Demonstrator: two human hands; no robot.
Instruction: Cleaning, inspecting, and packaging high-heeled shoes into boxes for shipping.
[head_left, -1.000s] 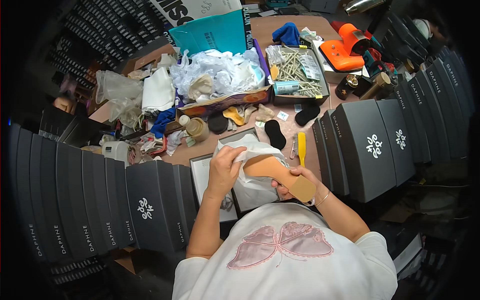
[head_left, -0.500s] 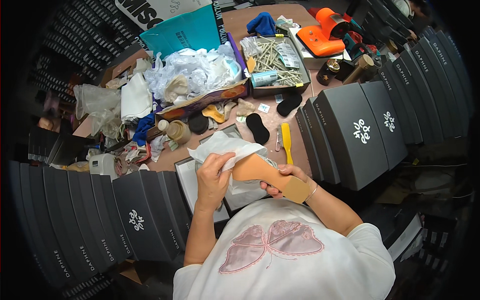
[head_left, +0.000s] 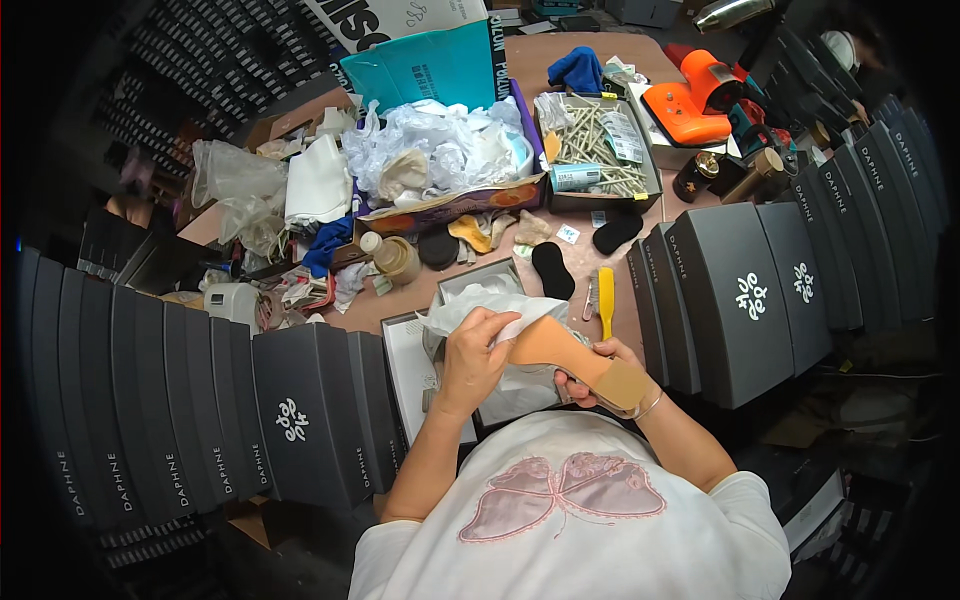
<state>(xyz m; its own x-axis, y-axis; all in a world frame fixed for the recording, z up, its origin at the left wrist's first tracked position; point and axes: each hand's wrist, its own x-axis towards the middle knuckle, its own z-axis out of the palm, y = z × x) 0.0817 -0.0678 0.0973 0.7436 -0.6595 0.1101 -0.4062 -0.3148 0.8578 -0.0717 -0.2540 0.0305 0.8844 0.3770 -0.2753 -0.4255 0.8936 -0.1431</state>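
Observation:
A shoe (head_left: pixel 550 347) is turned with its tan sole up and its block heel toward my right. My right hand (head_left: pixel 622 362) is closed around it by the heel, thumb on the near edge of the sole. With my left hand (head_left: pixel 474 357) I pinch thin white tissue paper (head_left: pixel 530 310) against the toe end, so the toe is partly covered. The shoe's upper is mostly hidden beneath the sole. Under both hands lies an open grey shoebox (head_left: pixel 478 280) with more white paper inside. Its probable lid (head_left: pixel 405 350), white inside, is just left of it.
Beyond my hands are a yellow-handled brush (head_left: pixel 606 305) and two black waisted pads (head_left: pixel 552 270). A carton of crumpled paper (head_left: pixel 450 205) and a box of pale sticks (head_left: pixel 655 190) stand farther back. Upright dark shoeboxes line the left (head_left: pixel 300 400) and right (head_left: pixel 735 300).
The whole view has shifted, so the table things appear farther right. Both hands keep their hold on the shoe and paper, and the shoe is tilted slightly differently.

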